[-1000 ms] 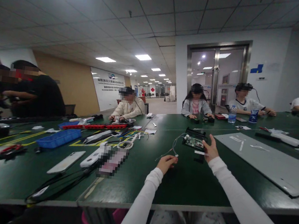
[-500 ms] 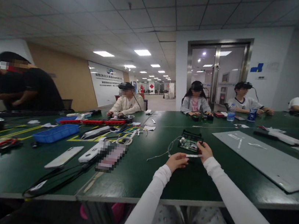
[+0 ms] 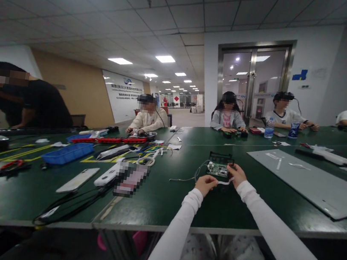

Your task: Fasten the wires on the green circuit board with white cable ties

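A narrow white flat strip (image 3: 224, 182) stretches between my two hands, sagging slightly. My left hand (image 3: 206, 183) pinches its left end, fingers closed. At the strip's other end is my right hand (image 3: 237, 175), closed on it, with fingertips against the right edge of a green circuit board (image 3: 217, 169). Whether the strip joins the board cannot be made out. The board sits in or against a black frame (image 3: 221, 158) just beyond my fingers. From its left side a thin grey wire (image 3: 182, 179) curls out over the green table (image 3: 162, 208).
To the left are a blue tray (image 3: 68, 153), a white phone (image 3: 77, 180), a white power bank-like device (image 3: 109, 175) and black cables (image 3: 68, 209). A large grey panel (image 3: 314, 184) lies to the right. Several people sit or stand around the table.
My left hand has shifted slightly left and its fingers have closed in more. The strip now bends near my right hand. The view has tilted a little.
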Demonstrator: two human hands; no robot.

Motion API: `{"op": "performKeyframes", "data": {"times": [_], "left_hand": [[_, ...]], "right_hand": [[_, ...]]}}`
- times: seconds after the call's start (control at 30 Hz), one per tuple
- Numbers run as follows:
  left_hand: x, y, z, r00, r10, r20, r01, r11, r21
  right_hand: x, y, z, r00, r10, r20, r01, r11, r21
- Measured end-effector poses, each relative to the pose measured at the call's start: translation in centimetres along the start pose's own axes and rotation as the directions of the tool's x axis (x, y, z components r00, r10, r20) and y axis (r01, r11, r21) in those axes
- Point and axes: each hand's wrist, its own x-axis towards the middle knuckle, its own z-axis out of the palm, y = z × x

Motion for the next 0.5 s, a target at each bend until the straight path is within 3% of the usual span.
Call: {"op": "performKeyframes", "data": {"times": [0.3, 0.5], "left_hand": [[-0.2, 0.0, 0.2, 1.000, 0.005, -0.004, -0.005, 1.000, -0.005], [0.0, 0.7, -1.2, 0.993, 0.066, -0.095, -0.073, 0.994, -0.077]], "right_hand": [[0.3, 0.3, -0.6, 0.999, 0.036, -0.032, -0.036, 0.999, 0.009], [0.7, 0.4, -1.0, 0.994, 0.053, -0.094, -0.049, 0.998, 0.038]]}}
